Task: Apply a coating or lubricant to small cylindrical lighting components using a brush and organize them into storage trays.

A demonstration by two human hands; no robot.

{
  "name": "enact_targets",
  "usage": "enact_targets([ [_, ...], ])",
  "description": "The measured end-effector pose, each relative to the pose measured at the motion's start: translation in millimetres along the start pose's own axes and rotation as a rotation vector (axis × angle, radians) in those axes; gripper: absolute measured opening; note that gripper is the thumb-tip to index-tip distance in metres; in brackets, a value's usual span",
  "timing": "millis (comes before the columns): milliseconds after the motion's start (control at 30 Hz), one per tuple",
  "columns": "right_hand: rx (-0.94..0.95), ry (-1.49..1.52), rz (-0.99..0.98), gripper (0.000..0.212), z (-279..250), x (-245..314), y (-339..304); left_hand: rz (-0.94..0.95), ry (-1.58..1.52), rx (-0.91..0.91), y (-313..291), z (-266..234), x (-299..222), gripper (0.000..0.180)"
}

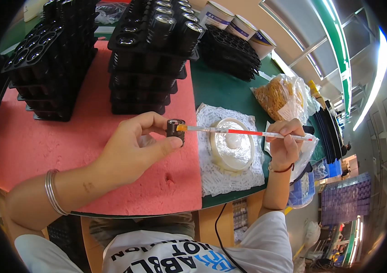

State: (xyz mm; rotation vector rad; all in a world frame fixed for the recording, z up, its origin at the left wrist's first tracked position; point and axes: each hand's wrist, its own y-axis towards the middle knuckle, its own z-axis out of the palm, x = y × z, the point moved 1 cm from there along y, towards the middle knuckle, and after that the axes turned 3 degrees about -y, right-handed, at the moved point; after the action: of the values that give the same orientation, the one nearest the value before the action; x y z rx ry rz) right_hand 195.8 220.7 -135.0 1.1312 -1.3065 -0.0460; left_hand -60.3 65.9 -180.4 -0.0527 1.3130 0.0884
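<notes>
White printed cloth shirt (pixel 170 250) nearest. Left hand (pixel 134 148) pinches short black cylinder (pixel 173 133) above pink foam mat (pixel 152 195); slim red-and-clear brush (pixel 243 132), yellow tip at cylinder's side, gripped by right hand (pixel 286 142). Best: steady cylinder, light strokes.

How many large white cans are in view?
3, in a row behind the flat black trays: left can, middle can, right can. More may be hidden.
</notes>
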Motion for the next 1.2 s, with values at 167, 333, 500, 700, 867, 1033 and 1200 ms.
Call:
enact_targets([
  [167,0.008,0.036,0.019,0.017,-2.5,-2.7,1.3,0.028,-0.02,0.02,-0.8,1.4,0.2,0.022],
  [333,0.008,0.059,0.03,0.016,-5.1,-4.0,1.9,0.005,-0.014,0.052,-1.1,0.2,-0.5,0.022],
  [500,0.011,0.062,0.041,0.016,-7.7,-5.0,1.4,0.011,-0.013,0.075,-2.1,0.7,-2.2,0.026],
  [700,-0.027,0.068,0.029,0.014,-7.9,-6.6,2.0,0.021,-0.032,0.061,-1.7,1.2,-2.6,0.025],
  [867,-0.197,0.139,0.052,0.014,-13.5,-11.8,4.3,-0.038,-0.015,0.106,-6.4,1.0,-13.0,0.026],
  [1033,-0.241,0.145,0.071,0.015,-15.8,-13.2,6.0,0.188,0.511,0.116,-20.8,1.2,-47.2,0.031],
  [1200,-0.279,0.153,0.08,0.012,-17.5,-9.4,4.1,0.998,0.956,-0.254,-38.2,-16.9,-115.3,0.033],
])
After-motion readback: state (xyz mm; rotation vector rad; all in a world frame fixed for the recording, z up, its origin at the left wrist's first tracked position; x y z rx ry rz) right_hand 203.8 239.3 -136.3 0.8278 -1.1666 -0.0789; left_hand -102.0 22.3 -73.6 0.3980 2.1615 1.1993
